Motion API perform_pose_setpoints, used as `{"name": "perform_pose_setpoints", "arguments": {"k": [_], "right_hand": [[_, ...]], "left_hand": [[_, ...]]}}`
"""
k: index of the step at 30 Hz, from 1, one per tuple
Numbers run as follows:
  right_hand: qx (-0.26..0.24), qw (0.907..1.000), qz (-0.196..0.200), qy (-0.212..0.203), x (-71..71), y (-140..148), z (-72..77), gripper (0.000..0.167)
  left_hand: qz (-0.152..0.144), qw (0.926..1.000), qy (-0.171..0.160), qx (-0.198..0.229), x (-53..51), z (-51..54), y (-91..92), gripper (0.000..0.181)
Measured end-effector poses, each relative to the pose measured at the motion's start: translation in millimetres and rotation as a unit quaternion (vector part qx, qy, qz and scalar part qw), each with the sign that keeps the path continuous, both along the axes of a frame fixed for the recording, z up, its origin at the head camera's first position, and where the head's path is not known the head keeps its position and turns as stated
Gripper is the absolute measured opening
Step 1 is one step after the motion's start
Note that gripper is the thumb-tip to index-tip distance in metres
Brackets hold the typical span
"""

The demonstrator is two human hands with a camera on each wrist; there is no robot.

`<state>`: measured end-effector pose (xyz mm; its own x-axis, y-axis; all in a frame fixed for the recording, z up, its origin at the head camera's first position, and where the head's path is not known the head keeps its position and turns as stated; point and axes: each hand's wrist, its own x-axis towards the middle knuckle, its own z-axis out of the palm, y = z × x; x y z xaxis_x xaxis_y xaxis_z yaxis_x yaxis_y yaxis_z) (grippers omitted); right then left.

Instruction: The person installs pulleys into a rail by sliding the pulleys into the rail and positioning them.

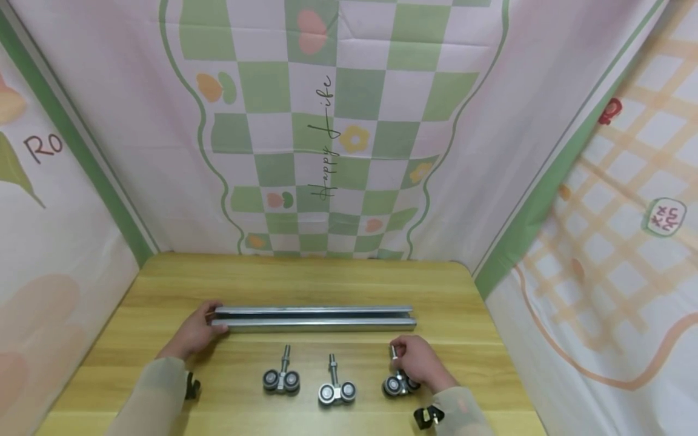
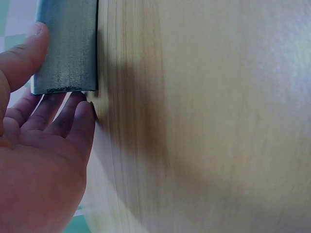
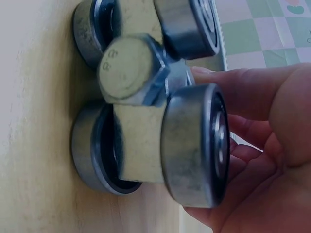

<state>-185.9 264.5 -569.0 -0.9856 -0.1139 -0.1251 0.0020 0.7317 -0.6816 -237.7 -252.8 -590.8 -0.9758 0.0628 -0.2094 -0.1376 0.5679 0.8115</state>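
Observation:
A long silver metal track [image 1: 316, 326], with a slot along its upper face, lies across the table. My left hand [image 1: 197, 332] grips its left end, thumb on the near side and fingers around the far side. In the left wrist view, the thumb presses the track [image 2: 68, 53] and the fingers of the left hand [image 2: 46, 155] reach past its end. To the right, my right hand [image 1: 420, 358] pinches the threaded stem of a roller trolley [image 1: 394, 385]. Up close, this trolley [image 3: 141, 73] shows bearing wheels and a hex bolt head; the right hand's [image 3: 262, 145] fingertips are partly hidden behind it.
Two more roller trolleys, a left one [image 1: 281, 380] and a middle one [image 1: 337, 392], lie on the wooden table [image 1: 245, 418] with their stems pointing away from me. Printed fabric [image 1: 360, 91] hangs behind the table and along both sides.

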Motion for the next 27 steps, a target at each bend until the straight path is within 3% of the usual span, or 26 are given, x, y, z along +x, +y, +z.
{"name": "perform_pose_setpoints", "arguments": {"k": [15,27], "right_hand": [[-0.004,0.9995,-0.022,-0.024,2.6,4.2,1.3,0.042],[0.002,0.9996,-0.025,-0.01,4.7,9.2,2.3,0.044]], "left_hand": [[-0.007,0.9999,0.011,-0.007,3.9,3.5,1.2,0.066],[-0.01,0.9998,0.015,-0.012,3.8,3.9,1.0,0.066]]}}
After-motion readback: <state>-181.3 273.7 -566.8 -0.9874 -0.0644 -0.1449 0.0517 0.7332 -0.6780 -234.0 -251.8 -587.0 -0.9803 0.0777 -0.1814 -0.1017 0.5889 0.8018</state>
